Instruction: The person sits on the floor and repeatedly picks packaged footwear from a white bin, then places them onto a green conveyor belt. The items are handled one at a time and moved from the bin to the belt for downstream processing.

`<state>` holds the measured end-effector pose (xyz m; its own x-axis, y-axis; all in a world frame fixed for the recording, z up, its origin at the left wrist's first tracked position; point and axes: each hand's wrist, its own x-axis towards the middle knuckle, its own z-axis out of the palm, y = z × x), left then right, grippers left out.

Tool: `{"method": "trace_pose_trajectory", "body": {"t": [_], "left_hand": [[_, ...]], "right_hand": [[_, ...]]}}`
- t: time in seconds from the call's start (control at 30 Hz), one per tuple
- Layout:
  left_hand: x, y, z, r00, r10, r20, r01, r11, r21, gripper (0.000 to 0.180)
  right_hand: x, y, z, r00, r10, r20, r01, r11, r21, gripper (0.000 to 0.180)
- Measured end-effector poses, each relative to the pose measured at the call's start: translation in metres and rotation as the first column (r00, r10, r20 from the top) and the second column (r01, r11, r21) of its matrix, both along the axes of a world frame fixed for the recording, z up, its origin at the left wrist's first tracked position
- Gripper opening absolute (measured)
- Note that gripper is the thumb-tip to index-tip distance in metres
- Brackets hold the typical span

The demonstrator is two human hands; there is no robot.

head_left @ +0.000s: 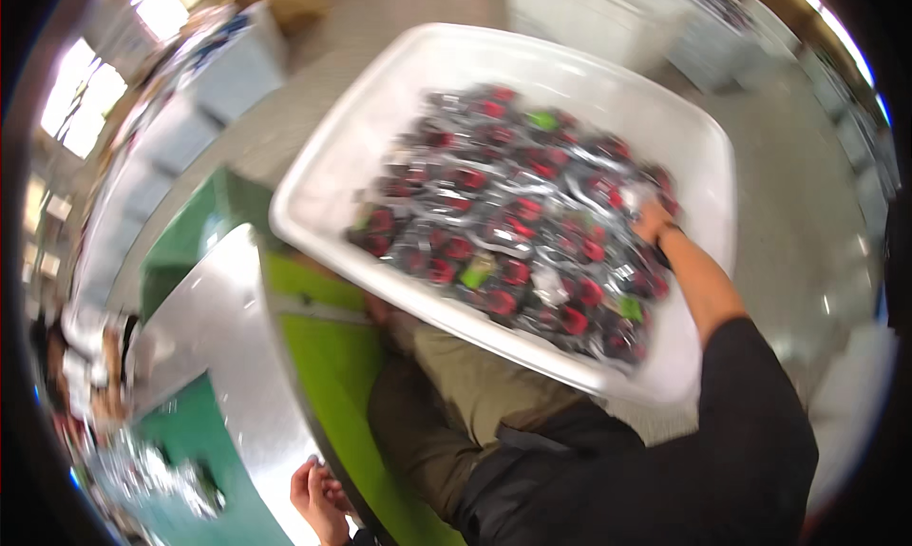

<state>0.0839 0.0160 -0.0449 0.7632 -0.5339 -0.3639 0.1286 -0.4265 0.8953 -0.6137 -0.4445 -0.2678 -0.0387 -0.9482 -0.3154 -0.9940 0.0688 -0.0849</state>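
Note:
A large white plastic tub holds many clear plastic packets with black and red items inside. What these items are is too blurred to tell. My right hand reaches into the tub's right side and touches the packets beside a whitish patch. Motion smears its fingers, so whether it grips a packet is unclear. Low on the left, my left hand rests by the edge of a metal-topped table. Its fingers are curled, with a small greyish thing at the tips that I cannot make out.
A green mat lies on the table, with shiny clear packets on it. The table's side panel is bright green. Behind it stands a dark green box-like thing. White bins line the floor further off.

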Motion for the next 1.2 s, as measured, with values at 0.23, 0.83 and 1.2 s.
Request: {"method": "trace_pose_trajectory", "body": {"t": [0.23, 0.83, 1.2], "left_hand": [[0.004, 0.005, -0.008, 0.981, -0.136, -0.141, 0.129, 0.990, -0.064, 0.027], [0.140, 0.102, -0.024, 0.935, 0.239, -0.264, -0.315, 0.900, -0.302, 0.021], [0.347, 0.153, -0.048, 0.591, 0.520, 0.616, -0.664, 0.748, 0.005, 0.042]], "right_hand": [[0.032, 0.019, 0.001, 0.895, 0.431, 0.117, -0.392, 0.884, -0.254, 0.048], [0.287, 0.133, 0.197, 0.412, 0.685, 0.601, -0.639, 0.687, -0.345, 0.047], [0.329, 0.179, 0.248, 0.176, 0.885, 0.431, -0.773, 0.395, -0.496, 0.053]]}}
